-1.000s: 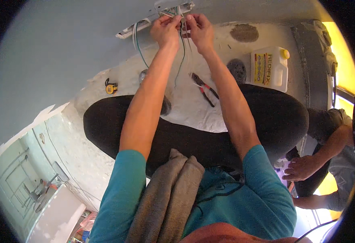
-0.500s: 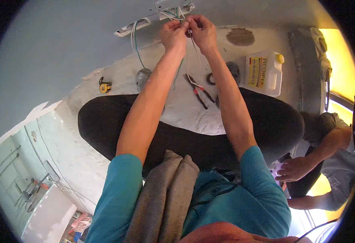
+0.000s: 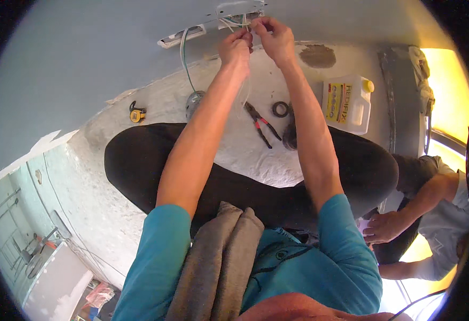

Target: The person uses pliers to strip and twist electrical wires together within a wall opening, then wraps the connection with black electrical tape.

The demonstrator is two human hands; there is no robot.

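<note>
Wall openings in the grey wall at the top hold electrical wires [image 3: 238, 22], white and green. My left hand [image 3: 235, 51] is closed around wires just below the right-hand opening, and a thin pale strand hangs beneath it. Beside it, to the right, my right hand [image 3: 277, 41] pinches with thumb and forefinger at the wire ends by the opening. What exactly lies between those fingertips is too small to make out. From the left-hand opening [image 3: 183, 36], a white and a green wire [image 3: 186, 67] curve down to a wrapped coil [image 3: 194, 101] on the floor.
Red-handled pliers [image 3: 261, 124] lie between my forearms, near a black tape roll [image 3: 280, 109]. A yellow tape measure [image 3: 137, 113] rests at left. A white jug [image 3: 352, 104] with a yellow cap stands at right. Another person's hand [image 3: 386, 227] shows at the right.
My hands have parted slightly, the right moving right and the left lower. The dark and white strands that hung between them have shifted left.
</note>
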